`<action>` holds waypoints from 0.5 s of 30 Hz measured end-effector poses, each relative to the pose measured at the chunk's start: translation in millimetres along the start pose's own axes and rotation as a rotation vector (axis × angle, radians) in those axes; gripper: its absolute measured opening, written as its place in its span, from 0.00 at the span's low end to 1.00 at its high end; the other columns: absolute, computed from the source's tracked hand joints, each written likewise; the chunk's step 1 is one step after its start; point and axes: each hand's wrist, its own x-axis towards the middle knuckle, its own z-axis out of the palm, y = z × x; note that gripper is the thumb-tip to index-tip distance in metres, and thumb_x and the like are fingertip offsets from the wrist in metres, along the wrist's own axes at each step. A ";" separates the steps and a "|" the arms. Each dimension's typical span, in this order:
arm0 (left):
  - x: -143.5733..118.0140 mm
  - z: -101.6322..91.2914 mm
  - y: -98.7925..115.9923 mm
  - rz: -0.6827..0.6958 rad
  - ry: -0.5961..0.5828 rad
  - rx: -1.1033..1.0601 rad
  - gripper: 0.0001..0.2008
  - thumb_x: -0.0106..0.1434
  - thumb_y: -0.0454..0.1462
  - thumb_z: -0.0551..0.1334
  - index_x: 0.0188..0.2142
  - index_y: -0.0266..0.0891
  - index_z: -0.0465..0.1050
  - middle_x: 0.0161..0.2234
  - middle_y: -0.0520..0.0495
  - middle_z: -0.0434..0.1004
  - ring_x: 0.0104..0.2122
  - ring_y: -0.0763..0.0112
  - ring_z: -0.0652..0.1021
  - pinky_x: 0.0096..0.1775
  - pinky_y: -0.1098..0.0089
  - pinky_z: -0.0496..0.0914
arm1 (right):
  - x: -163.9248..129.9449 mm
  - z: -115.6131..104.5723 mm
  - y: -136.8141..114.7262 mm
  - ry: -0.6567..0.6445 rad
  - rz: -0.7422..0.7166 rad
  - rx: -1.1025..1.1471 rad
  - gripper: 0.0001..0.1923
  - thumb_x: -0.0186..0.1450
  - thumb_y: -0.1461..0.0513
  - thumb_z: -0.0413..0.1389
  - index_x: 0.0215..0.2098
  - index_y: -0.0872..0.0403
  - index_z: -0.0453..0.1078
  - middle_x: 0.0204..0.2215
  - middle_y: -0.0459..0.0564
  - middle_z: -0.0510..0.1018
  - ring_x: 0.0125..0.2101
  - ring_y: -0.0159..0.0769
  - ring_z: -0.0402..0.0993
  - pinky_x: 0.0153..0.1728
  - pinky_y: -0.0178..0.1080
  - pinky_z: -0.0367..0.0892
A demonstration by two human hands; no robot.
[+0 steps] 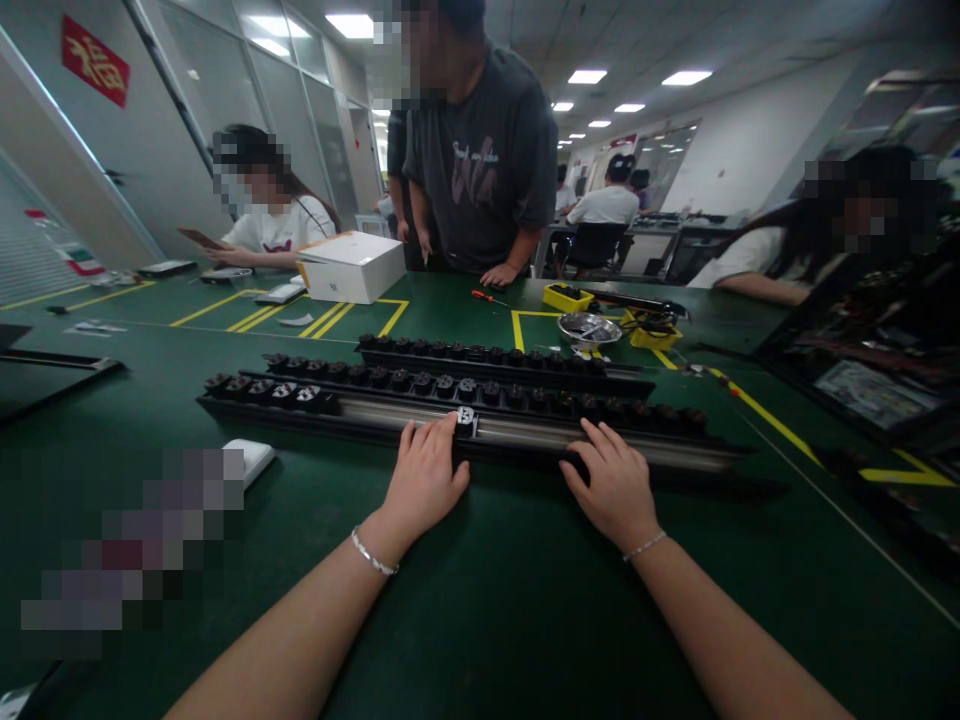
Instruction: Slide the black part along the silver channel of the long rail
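Observation:
In front of me lies a long black socket strip housing [367, 412], its channel partly bare. My left hand [426, 472] holds its front wall, fingers over the edge and thumb on the near side. Beside the index fingertip, a white-faced socket module [466, 416] sits in the channel. Several more white-faced modules [283, 391] stand at the left end. Further right, my right hand [613, 482] grips the same front wall with bent, slightly spread fingers. A dark shape shows between its thumb and index finger; I cannot make it out.
Behind it lie more strips with black sockets [491, 393]. A white box [364, 268], an orange screwdriver [487, 297], a metal bowl [589, 330] and a yellow tray [568, 297] are on the green table [480, 620]. A person [480, 150] stands opposite; others sit nearby.

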 end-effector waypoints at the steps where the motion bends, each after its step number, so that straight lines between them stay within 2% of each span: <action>1: -0.1 0.0 -0.1 0.002 -0.003 -0.004 0.31 0.60 0.39 0.56 0.61 0.34 0.52 0.54 0.36 0.68 0.56 0.55 0.67 0.60 0.50 0.52 | 0.0 0.0 0.0 0.000 0.001 -0.001 0.16 0.64 0.53 0.47 0.40 0.51 0.72 0.56 0.55 0.69 0.56 0.48 0.60 0.46 0.50 0.60; 15: 0.6 -3.2 0.0 0.004 -0.032 -0.014 0.31 0.60 0.38 0.57 0.61 0.35 0.52 0.55 0.38 0.68 0.56 0.56 0.66 0.61 0.50 0.50 | 0.2 -2.4 -1.6 -0.027 0.017 -0.002 0.16 0.65 0.53 0.47 0.41 0.52 0.72 0.57 0.54 0.68 0.57 0.48 0.59 0.47 0.50 0.60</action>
